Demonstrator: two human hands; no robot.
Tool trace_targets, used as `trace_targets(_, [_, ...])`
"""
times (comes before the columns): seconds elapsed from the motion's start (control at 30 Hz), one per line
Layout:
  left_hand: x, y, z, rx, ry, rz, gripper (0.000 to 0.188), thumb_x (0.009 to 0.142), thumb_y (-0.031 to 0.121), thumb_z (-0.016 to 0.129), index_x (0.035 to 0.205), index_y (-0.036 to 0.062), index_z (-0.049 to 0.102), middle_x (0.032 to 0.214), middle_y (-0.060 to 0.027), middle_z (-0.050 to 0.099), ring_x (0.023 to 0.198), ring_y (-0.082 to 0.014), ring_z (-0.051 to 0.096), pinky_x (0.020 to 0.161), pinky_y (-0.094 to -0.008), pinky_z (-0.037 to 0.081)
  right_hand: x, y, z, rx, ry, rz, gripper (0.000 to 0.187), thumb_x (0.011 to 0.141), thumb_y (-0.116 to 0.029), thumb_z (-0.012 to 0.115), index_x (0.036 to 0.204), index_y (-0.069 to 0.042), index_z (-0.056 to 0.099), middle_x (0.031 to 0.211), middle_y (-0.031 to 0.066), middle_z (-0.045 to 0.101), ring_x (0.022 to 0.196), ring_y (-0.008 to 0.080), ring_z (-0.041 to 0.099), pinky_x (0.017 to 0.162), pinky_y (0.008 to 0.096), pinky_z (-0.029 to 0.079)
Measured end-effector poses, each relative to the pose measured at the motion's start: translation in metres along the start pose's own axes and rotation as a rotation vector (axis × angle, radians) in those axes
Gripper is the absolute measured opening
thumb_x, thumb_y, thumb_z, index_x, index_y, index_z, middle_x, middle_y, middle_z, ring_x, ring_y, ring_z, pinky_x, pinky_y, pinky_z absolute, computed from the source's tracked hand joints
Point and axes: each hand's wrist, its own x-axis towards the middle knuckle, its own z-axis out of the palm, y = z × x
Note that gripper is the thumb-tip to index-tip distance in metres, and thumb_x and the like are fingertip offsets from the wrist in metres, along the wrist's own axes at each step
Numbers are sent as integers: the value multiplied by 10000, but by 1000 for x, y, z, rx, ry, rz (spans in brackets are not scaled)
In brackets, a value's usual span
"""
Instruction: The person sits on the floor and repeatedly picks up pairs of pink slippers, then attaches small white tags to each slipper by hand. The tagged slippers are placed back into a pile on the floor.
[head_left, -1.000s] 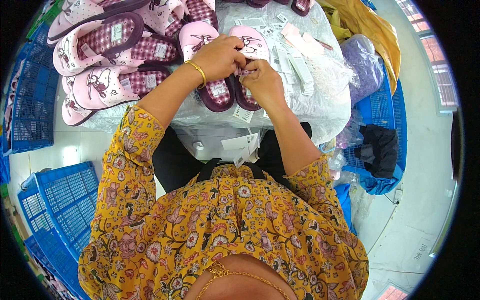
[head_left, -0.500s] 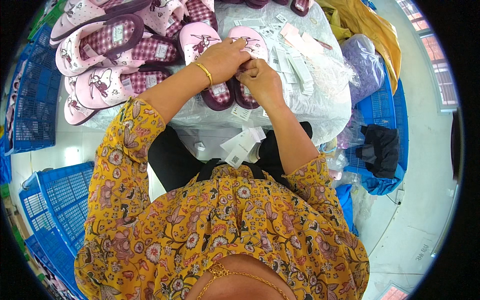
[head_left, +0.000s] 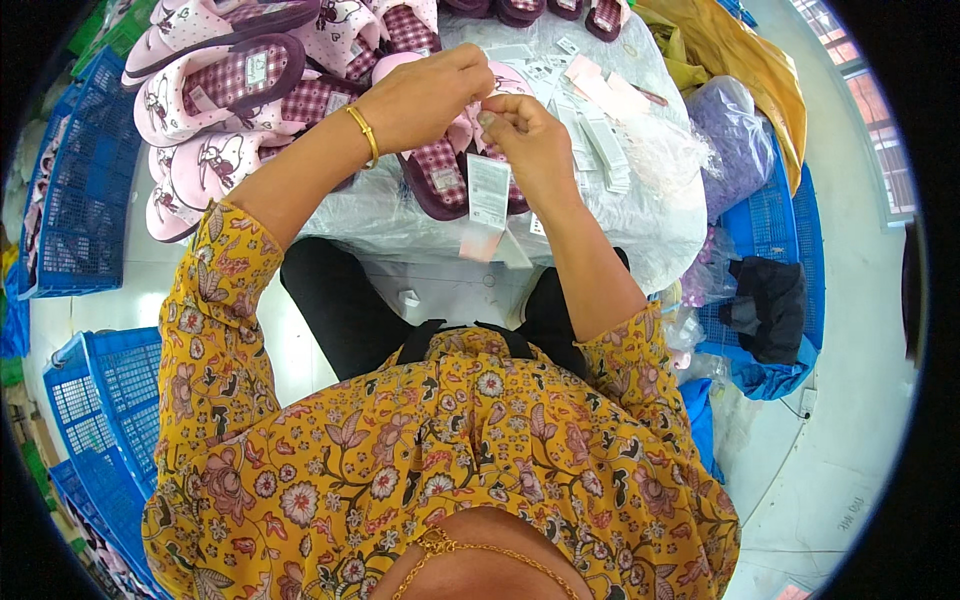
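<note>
A pair of pink slippers with plum checked insoles lies before me on the plastic-covered table; the left slipper shows best, its upper partly behind my arm. Over the uppers my left hand has its fingertips pressed together. Just right of it, my right hand is closed in a pinch, thumb against fingers. What either hand pinches is too small to make out. Below the right hand, a bunch of white and pink paper hang tags dangles over the right slipper and the table's near edge; its cord cannot be seen.
Pink slippers are heaped on the left. Loose paper tags lie right of my hands on the plastic-wrapped table. Blue crates stand at the left, and another blue crate at the right holds bagged purple material.
The hang tags have risen from near my lap to the slippers' near ends. My left hand has moved slightly up and left, my right slightly up; the hands are a little farther apart.
</note>
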Motion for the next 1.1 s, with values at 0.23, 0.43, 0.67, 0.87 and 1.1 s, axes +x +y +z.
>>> trace_targets(0.23, [-14, -5, 5, -1, 71, -29, 116, 824, 31, 599, 936, 62, 605, 1065, -96, 581, 1028, -319, 571, 883, -403, 470, 8, 24, 1, 23, -139, 29, 163, 864, -80, 661, 993, 17, 631, 833, 45, 671, 729, 99, 607, 674, 251, 477])
trace_targets(0.43, [-41, -15, 19, 8, 53, -63, 91, 785, 114, 648, 787, 139, 735, 1241, -46, 605, 1174, -259, 536, 997, -397, 423, 10, 39, -1, -141, -267, 105, 238, 820, -57, 691, 1018, 15, 581, 805, 51, 656, 707, 113, 612, 646, 261, 481])
trace_targets(0.67, [-47, -17, 37, 117, -6, -99, 176, 805, 137, 631, 918, 160, 765, 1323, -45, 578, 1211, -261, 526, 1030, -413, 396, 10, 44, 4, -252, -237, 31, 282, 775, -49, 735, 982, 16, 556, 741, 60, 652, 691, 108, 615, 644, 262, 479])
trace_targets(0.87, [-47, -19, 41, 126, -22, -141, 191, 808, 131, 618, 936, 157, 757, 1296, -40, 590, 1181, -252, 539, 983, -413, 410, 14, 49, 10, -444, -163, -86, 273, 758, -71, 737, 956, 7, 567, 729, 72, 662, 692, 145, 639, 674, 280, 487])
trace_targets(1.1, [-43, -21, 44, 110, -27, -138, 162, 786, 141, 626, 896, 143, 745, 1179, -15, 625, 1102, -241, 567, 922, -416, 434, 14, 36, 12, -469, -161, 8, 281, 732, -107, 759, 929, 0, 589, 751, 78, 686, 701, 143, 647, 681, 275, 491])
